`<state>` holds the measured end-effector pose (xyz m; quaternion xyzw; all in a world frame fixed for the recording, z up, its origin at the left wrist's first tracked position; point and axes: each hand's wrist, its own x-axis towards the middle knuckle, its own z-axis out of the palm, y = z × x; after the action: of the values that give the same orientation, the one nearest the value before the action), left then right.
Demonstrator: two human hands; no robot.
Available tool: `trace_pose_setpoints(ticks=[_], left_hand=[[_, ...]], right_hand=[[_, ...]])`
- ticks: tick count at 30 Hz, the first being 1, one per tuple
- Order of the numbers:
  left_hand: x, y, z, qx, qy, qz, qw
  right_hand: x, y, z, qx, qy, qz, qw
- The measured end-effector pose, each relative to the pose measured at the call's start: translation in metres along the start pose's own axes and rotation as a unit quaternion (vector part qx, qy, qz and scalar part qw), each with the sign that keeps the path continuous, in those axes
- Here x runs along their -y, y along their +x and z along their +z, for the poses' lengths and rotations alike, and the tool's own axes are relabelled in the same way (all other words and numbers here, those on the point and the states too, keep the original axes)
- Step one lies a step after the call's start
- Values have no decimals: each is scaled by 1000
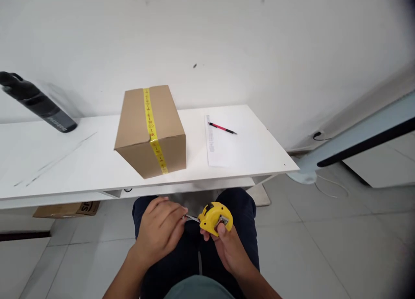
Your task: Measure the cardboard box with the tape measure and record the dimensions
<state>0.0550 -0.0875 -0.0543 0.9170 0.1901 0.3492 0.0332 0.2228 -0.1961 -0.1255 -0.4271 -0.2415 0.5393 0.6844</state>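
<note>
My right hand is closed around a yellow tape measure, its thumb resting by the metal clip. A short length of metal blade sticks out of the case toward the left. The fingers of my left hand pinch the end of that blade. Both hands are held above my lap, in front of the white table. On the table stands a cardboard box sealed with yellow printed tape. To its right lies a white sheet of paper with a red and black pen on it.
A dark bottle stands at the table's left, near the wall. Another cardboard box sits below the table. A pale blue upright appliance with a cable stands on the floor at right.
</note>
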Motion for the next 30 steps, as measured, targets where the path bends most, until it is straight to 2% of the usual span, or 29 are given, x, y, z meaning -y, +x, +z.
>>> trace_pose_setpoints(ticks=[3,6,9,12,16,19,23,26,30], left_hand=[[21,10,-32,-44,92,14,995],[46,30,-76,-92,213,46,972],[72,55,-114,-134,317,41,938],[96,72,-132,-135,378,36,915],[116,70,-127,-72,417,46,905],[119,54,-115,-62,438,41,896],[110,39,-107,-75,401,13,913],[100,42,-106,-74,368,-27,926],[91,52,-99,-103,392,-37,913]], right_hand=[[18,20,-9,38,-57,-59,996],[59,57,-7,54,-64,-131,988],[104,102,10,43,-45,-191,980],[131,144,32,27,-52,-234,970],[134,181,51,1,-131,-265,955],[128,191,54,22,-161,-265,950],[125,190,58,51,-186,-258,947],[126,190,64,77,-199,-248,945],[130,193,67,103,-202,-239,944]])
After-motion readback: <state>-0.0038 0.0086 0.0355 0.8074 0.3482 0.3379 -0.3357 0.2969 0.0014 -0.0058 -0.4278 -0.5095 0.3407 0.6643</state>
